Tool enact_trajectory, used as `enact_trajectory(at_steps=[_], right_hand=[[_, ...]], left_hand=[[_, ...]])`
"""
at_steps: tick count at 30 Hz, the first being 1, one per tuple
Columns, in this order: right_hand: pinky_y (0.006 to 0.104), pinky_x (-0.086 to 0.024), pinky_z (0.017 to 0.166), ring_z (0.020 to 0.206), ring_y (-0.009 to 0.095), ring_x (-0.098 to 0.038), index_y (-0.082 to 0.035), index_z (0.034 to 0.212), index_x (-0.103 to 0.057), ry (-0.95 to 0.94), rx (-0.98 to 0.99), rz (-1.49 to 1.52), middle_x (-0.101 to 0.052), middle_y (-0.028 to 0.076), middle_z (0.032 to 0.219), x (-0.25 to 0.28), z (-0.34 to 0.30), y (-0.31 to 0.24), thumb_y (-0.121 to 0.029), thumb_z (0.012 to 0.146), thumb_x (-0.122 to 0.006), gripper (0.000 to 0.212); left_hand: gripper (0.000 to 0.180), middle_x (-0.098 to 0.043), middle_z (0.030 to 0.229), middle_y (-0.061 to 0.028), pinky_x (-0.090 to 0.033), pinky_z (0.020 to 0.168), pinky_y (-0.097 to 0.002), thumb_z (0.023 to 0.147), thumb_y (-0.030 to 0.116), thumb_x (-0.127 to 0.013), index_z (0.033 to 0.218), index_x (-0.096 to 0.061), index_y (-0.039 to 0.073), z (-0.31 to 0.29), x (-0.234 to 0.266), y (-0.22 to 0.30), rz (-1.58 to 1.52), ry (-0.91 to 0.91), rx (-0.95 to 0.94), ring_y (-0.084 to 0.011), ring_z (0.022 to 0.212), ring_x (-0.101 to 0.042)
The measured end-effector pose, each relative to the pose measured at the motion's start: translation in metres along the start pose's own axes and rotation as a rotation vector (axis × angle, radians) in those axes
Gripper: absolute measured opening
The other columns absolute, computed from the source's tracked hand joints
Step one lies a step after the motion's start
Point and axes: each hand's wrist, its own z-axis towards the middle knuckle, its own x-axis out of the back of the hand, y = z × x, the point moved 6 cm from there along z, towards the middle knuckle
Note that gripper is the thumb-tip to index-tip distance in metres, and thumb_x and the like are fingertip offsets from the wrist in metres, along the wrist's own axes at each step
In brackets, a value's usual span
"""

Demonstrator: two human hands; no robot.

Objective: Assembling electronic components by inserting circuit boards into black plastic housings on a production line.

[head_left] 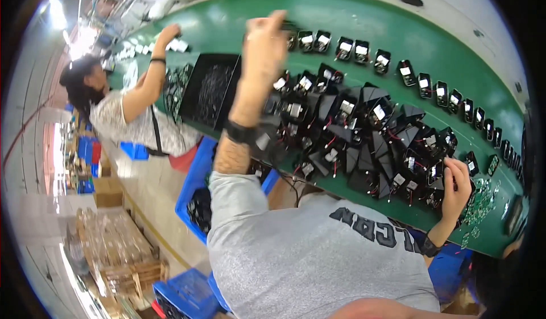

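Observation:
My left hand point(264, 40) reaches far over the green belt point(227, 23). It is blurred, with its fingers closed on a small black unit point(289, 33) at the left end of a row of black units point(352, 49) with white labels. A dark watch sits on that wrist. My right hand point(455, 185) is at the right edge of a heap of black housings point(364, 143) with red wires. Its fingers pinch one black housing point(437, 174) there.
A black tray point(207, 88) of dark wires lies left of the heap. Small green circuit boards point(483, 199) lie right of my right hand. Blue crates point(193, 199) stand below the belt. A co-worker point(125, 108) at the left reaches a hand point(168, 34) onto the belt.

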Motion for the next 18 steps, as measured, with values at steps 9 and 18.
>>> enact_trajectory(at_steps=[9,18], right_hand=[[0.0243,-0.044,0.08,0.087,0.014,-0.057,0.006,0.101,-0.062,0.217,-0.262,-0.066,-0.061,0.007,0.093,0.07,-0.04,0.05,-0.003,0.094,-0.053,0.014],[0.0281,-0.045,0.074,0.079,0.018,-0.06,0.005,0.096,-0.063,0.176,-0.294,-0.172,-0.062,0.01,0.084,0.077,-0.019,0.048,-0.003,0.089,-0.058,0.012]], left_hand=[[0.024,-0.066,0.104,-0.0225,-0.053,0.082,-0.0434,0.084,0.01,-0.052,0.096,-0.072,0.007,0.042,-0.038,-0.324,0.689,-0.443,0.404,-0.0378,0.095,-0.065],[0.03,-0.066,0.098,-0.0233,-0.049,0.085,-0.0459,0.079,0.009,-0.055,0.106,-0.068,0.008,0.035,-0.043,-0.338,0.461,-0.333,0.278,-0.0403,0.097,-0.062]])
